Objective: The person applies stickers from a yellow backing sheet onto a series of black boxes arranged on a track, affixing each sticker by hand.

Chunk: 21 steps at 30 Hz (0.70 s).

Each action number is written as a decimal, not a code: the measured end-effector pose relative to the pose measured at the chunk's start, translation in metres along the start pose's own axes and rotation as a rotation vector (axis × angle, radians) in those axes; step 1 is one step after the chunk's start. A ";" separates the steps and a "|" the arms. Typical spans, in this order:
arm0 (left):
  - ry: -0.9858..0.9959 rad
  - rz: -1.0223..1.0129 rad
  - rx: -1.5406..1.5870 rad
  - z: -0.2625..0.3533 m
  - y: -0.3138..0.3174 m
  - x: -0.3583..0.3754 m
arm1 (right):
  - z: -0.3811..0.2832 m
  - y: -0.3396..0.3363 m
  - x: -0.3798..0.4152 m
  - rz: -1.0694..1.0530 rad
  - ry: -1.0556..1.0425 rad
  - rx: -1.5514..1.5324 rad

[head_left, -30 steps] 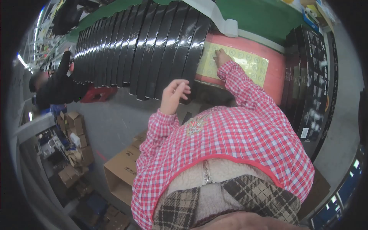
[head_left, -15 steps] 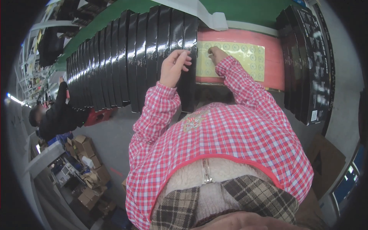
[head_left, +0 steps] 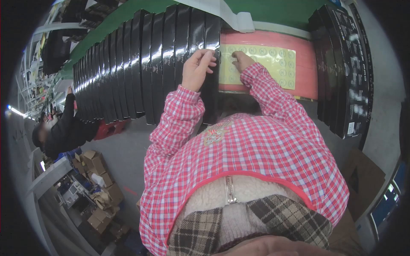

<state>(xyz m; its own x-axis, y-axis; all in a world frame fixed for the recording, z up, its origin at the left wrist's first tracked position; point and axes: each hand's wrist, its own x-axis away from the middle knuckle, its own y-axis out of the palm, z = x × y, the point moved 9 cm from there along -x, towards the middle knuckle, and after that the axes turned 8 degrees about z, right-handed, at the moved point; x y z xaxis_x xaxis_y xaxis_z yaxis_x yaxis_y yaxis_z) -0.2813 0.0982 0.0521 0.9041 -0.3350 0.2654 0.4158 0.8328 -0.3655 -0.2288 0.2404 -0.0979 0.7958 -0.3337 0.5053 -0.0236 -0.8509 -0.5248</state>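
Observation:
A yellow sheet of round clear stickers [head_left: 279,64] lies on a pink-red surface [head_left: 305,64]. My right hand [head_left: 242,62] rests over the sheet's left part, its fingers curled down; whatever is at the fingertips is too small to make out. To the left, my left hand [head_left: 197,70] is above the nearest glossy black boxes [head_left: 211,36], thumb and fingers drawn together. I cannot see whether a sticker is between them. These boxes stand on edge in a long row that runs away to the left.
More black boxes [head_left: 337,72] stand at the right end of the pink-red surface. A white strip [head_left: 244,22] lies at the back, on a green surface [head_left: 273,13]. A person in dark clothes [head_left: 66,128] is at the far left. Cardboard boxes [head_left: 94,162] lie lower left.
My left hand has shifted slightly up and to the right over the nearest black boxes. My right hand has hardly moved on the sticker sheet.

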 end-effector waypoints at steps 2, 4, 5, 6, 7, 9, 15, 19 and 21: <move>0.016 0.018 0.015 0.000 -0.001 0.000 | 0.001 0.002 -0.003 0.009 -0.026 0.009; 0.010 0.030 0.004 -0.002 -0.001 -0.001 | 0.003 0.001 -0.003 0.028 -0.046 0.011; 0.001 0.037 -0.012 -0.003 -0.001 -0.001 | 0.002 0.000 -0.004 0.045 -0.060 0.012; -0.002 0.042 -0.019 -0.005 -0.002 -0.002 | 0.001 -0.002 -0.004 0.054 -0.069 0.013; -0.011 0.044 -0.025 -0.008 -0.002 -0.003 | -0.001 -0.003 -0.002 0.049 -0.066 0.031; -0.030 0.043 -0.040 -0.015 -0.001 -0.004 | -0.003 -0.003 0.001 0.037 -0.055 0.063; -0.043 0.051 -0.046 -0.021 -0.002 -0.005 | -0.005 -0.004 0.002 0.019 -0.061 0.058; -0.057 0.076 -0.033 -0.027 -0.004 -0.005 | -0.005 -0.004 0.000 0.035 -0.075 0.045; -0.055 0.090 -0.021 -0.029 -0.005 -0.006 | -0.006 -0.004 -0.002 0.033 -0.084 0.056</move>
<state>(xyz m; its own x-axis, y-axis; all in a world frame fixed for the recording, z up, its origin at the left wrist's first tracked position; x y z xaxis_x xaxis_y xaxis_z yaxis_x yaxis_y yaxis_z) -0.2857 0.0829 0.0264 0.9314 -0.2336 0.2792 0.3354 0.8488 -0.4087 -0.2339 0.2420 -0.0929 0.8429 -0.3246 0.4291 -0.0191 -0.8151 -0.5790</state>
